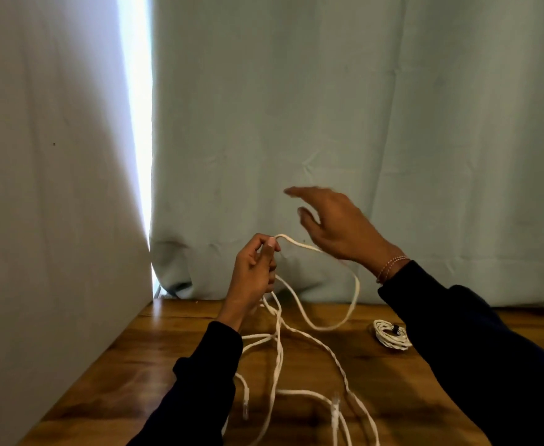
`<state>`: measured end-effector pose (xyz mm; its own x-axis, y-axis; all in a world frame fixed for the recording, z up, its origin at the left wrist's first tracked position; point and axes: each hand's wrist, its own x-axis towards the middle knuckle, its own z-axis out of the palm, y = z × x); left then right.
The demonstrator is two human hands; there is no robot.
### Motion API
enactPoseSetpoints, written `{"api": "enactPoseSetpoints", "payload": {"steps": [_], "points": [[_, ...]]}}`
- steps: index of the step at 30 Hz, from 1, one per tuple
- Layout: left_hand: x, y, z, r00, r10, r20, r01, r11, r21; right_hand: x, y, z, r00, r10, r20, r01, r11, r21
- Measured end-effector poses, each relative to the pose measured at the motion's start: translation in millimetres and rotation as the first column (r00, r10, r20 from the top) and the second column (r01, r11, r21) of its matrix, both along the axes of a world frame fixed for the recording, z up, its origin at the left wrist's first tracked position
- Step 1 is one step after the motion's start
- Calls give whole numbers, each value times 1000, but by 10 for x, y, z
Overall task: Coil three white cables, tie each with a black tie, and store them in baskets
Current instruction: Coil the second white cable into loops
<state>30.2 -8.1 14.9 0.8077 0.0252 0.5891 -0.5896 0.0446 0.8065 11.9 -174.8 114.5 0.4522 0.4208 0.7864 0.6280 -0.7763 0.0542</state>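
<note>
My left hand (254,274) is raised above the wooden table (155,358) and grips loops of a loose white cable (299,336) between thumb and fingers. The cable arcs from that hand to the right, then hangs down and trails over the table toward me, with plug ends lying near the front. My right hand (335,226) hovers just above and right of the arc, fingers spread, holding nothing. A coiled white cable (389,338) bound with a black tie (394,329) lies on the table under my right forearm.
A pale green curtain (360,123) hangs right behind the table. A white wall (45,220) closes off the left side, with a bright gap between wall and curtain. No baskets are in view.
</note>
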Motion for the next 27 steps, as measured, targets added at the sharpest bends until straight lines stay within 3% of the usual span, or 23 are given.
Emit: {"api": "enactPoseSetpoints", "payload": {"steps": [2,4,6,7,9,12,14,16,18,20,22,23,25,27], "points": [[-13,-20,7,999,36,13,-36,999,-2,-114,173,-46,940,28,-340,-45,998,-42],[-12,-10,12,996,82,22,-82,997,-1,-192,266,-70,791,103,-603,-56,994,96],[-2,19,31,993,119,-11,-119,993,-10,-234,267,-46,671,183,-719,-11,971,237],[-4,25,49,991,124,-42,-125,992,-30,-238,242,-24,686,150,-712,12,976,218],[-21,35,71,992,89,-93,-95,994,-54,-200,194,8,808,85,-583,31,982,186],[-62,41,63,995,-63,-75,60,998,-36,-89,135,73,965,142,-220,-37,906,421],[-84,45,50,988,-153,-36,153,988,-2,-12,77,153,982,190,-21,-127,733,669],[-87,36,52,979,-205,-13,205,978,38,28,9,224,984,150,101,-168,557,813],[-88,24,64,981,-193,0,192,978,86,66,-53,219,985,113,130,-170,518,839],[-92,30,63,983,-181,25,177,978,110,81,-92,157,994,79,77,-110,621,776],[-91,32,65,986,-166,31,162,981,106,99,-133,63,980,-173,101,100,860,501],[-96,25,73,988,-150,26,146,983,112,107,-143,21,942,-274,192,206,927,315],[-113,-14,94,990,-139,18,137,984,110,104,-94,-22,938,-212,273,229,973,-32],[-138,-36,105,988,-152,10,151,985,84,95,1,-72,995,-45,92,66,968,-242]]}}
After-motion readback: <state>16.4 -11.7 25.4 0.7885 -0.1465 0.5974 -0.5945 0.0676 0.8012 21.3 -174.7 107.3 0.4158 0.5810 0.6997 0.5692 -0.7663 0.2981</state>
